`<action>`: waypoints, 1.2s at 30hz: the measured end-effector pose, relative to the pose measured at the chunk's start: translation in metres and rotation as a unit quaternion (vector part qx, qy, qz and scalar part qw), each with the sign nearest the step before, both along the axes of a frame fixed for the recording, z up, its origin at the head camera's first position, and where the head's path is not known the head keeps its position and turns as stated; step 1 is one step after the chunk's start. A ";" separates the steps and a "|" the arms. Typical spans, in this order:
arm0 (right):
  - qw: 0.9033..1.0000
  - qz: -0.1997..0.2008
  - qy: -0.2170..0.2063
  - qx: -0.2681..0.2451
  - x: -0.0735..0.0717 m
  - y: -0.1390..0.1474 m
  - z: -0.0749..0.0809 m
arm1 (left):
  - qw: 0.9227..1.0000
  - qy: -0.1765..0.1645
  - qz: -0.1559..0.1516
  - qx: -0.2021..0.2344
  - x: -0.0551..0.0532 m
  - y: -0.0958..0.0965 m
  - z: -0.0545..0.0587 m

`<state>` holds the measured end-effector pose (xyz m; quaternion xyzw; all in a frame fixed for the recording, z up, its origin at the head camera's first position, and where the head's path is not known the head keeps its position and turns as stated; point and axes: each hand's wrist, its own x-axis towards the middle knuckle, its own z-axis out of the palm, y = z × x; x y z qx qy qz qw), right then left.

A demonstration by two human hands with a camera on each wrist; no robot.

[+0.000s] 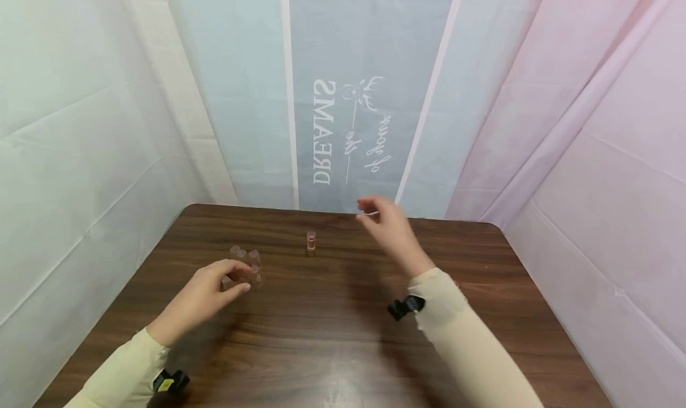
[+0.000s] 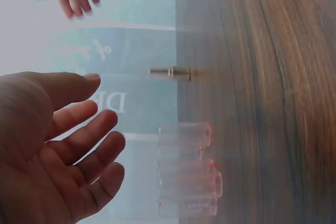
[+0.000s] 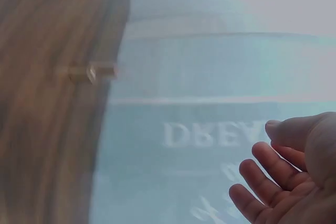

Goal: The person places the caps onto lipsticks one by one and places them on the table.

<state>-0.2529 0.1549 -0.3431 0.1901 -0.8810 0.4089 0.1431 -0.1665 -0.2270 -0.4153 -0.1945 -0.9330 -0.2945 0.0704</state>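
Observation:
My left hand point(image 1: 206, 289) has loosely bent fingers with nothing between them, next to a cluster of clear cylinders point(image 1: 254, 258). In the left wrist view these cylinders point(image 2: 186, 177) stand upright in a close group, with pinkish-red edges at the bottom. A small upright tube point(image 1: 311, 241) stands alone near the back of the table; in the left wrist view the tube point(image 2: 173, 73) looks gold and stepped, like a lipstick. My right hand point(image 1: 391, 229) hovers right of it, above the table's back edge. Its palm point(image 3: 294, 195) is bare and its fingers are relaxed.
The dark wooden table point(image 1: 321, 318) ends just before a blue-grey curtain point(image 1: 370, 39) with white lettering. Pale cloth walls stand at both sides. Small reddish, clear items point(image 1: 464, 298) show partly behind my right sleeve point(image 1: 445, 307).

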 end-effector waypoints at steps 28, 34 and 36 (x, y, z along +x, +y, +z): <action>0.987 -0.112 0.077 0.081 0.101 0.163 -0.058 | 0.999 -0.039 0.029 -0.019 -0.037 -0.071 -0.032; 0.990 -0.116 0.018 0.080 0.106 0.179 -0.064 | 0.997 -0.068 0.028 -0.009 -0.046 -0.074 -0.040; 0.989 -0.116 0.001 0.087 0.107 0.184 -0.066 | 0.997 -0.073 0.023 -0.004 -0.048 -0.074 -0.042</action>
